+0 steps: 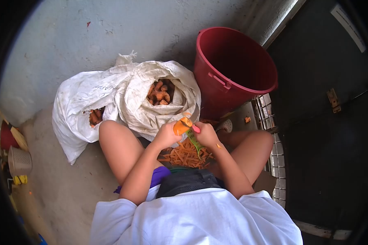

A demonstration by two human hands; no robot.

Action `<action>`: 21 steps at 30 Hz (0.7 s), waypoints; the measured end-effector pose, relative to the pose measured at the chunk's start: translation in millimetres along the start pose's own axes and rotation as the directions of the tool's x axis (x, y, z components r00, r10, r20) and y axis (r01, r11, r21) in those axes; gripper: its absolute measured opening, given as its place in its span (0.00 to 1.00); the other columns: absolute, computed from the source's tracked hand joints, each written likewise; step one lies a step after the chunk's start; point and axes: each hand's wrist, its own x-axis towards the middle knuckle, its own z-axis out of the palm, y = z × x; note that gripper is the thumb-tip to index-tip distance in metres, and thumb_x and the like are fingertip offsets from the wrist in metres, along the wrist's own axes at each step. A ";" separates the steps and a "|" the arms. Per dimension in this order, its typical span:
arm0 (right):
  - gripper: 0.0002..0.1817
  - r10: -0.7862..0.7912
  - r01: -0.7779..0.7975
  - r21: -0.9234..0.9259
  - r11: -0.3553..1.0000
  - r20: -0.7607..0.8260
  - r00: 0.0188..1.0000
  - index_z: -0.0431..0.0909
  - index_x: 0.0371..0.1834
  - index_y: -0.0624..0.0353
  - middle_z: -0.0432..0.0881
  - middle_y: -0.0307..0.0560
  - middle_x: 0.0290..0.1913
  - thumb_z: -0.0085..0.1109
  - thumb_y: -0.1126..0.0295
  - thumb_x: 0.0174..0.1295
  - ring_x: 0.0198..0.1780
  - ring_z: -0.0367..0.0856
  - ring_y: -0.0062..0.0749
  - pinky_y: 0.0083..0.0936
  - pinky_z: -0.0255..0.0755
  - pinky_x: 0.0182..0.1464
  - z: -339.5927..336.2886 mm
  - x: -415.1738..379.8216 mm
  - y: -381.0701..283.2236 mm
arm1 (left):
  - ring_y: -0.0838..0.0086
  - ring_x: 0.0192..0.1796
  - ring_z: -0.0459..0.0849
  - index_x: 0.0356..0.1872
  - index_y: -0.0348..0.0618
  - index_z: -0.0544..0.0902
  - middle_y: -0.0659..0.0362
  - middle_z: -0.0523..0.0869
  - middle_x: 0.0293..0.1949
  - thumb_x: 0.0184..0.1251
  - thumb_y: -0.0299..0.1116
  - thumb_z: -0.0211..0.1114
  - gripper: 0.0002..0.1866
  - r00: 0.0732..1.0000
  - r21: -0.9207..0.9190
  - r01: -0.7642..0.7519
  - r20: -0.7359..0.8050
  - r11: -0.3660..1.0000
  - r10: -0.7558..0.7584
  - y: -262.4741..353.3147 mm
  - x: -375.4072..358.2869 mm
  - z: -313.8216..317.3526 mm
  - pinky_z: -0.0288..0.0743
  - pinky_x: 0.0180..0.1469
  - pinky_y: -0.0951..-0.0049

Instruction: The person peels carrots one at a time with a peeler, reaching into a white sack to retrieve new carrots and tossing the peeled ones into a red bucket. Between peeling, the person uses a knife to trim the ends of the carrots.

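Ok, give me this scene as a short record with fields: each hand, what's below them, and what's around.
left hand: holds a carrot
right hand: holds a green peeler against the carrot
below hands: pile of carrot peelings
ahead: white sack of carrots, open
right of sack: red bucket, tilted
floor: bare concrete

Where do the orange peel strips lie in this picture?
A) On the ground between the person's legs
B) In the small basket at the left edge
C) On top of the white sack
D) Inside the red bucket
A: the carrot peels are heaped on the ground between the legs, just below the left hand holding the carrot and the right hand holding the green peeler.
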 end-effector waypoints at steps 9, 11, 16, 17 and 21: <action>0.08 -0.004 0.005 0.159 0.987 -0.009 1.000 0.72 0.25 0.63 0.74 0.61 0.25 0.50 0.69 0.47 0.32 0.73 0.56 0.41 0.66 0.34 12.5 6.5 13.7 | 0.62 0.30 0.79 0.32 0.36 0.74 0.50 0.79 0.26 0.38 0.27 0.62 0.15 0.982 -0.154 0.069 0.187 0.986 -0.040 -7.9 3.7 -1.0 0.71 0.35 0.71; 0.09 0.011 -0.009 0.201 0.980 -0.007 1.000 0.73 0.25 0.63 0.74 0.62 0.25 0.50 0.68 0.47 0.33 0.74 0.55 0.40 0.67 0.34 10.5 5.8 12.8 | 0.60 0.32 0.79 0.31 0.37 0.74 0.50 0.79 0.28 0.37 0.27 0.63 0.15 0.965 -0.208 0.137 0.250 0.968 -0.083 -10.9 4.4 1.6 0.71 0.35 0.69; 0.11 0.298 -0.302 0.056 0.952 0.070 0.952 0.76 0.28 0.62 0.76 0.61 0.28 0.50 0.67 0.46 0.34 0.75 0.54 0.39 0.68 0.36 36.3 3.3 65.3 | 0.59 0.34 0.79 0.33 0.41 0.75 0.53 0.79 0.29 0.34 0.25 0.64 0.17 0.905 0.153 -0.422 0.122 0.893 0.407 39.8 -10.4 14.6 0.71 0.36 0.68; 0.11 0.337 -0.342 0.055 0.938 0.079 0.938 0.76 0.28 0.62 0.76 0.61 0.28 0.50 0.66 0.46 0.34 0.75 0.54 0.38 0.68 0.37 43.3 0.0 80.2 | 0.59 0.34 0.79 0.33 0.41 0.75 0.52 0.79 0.29 0.35 0.25 0.63 0.17 0.873 0.136 -0.487 0.112 0.863 0.475 49.7 -12.8 20.5 0.71 0.36 0.68; 0.14 0.112 -0.109 -0.023 0.994 0.215 0.970 0.77 0.28 0.61 0.77 0.59 0.29 0.51 0.61 0.46 0.35 0.76 0.51 0.37 0.69 0.39 68.8 1.7 112.9 | 0.57 0.34 0.78 0.34 0.41 0.74 0.50 0.79 0.29 0.40 0.32 0.65 0.16 0.978 0.103 -0.172 0.136 0.980 0.157 45.0 -10.4 25.5 0.71 0.36 0.65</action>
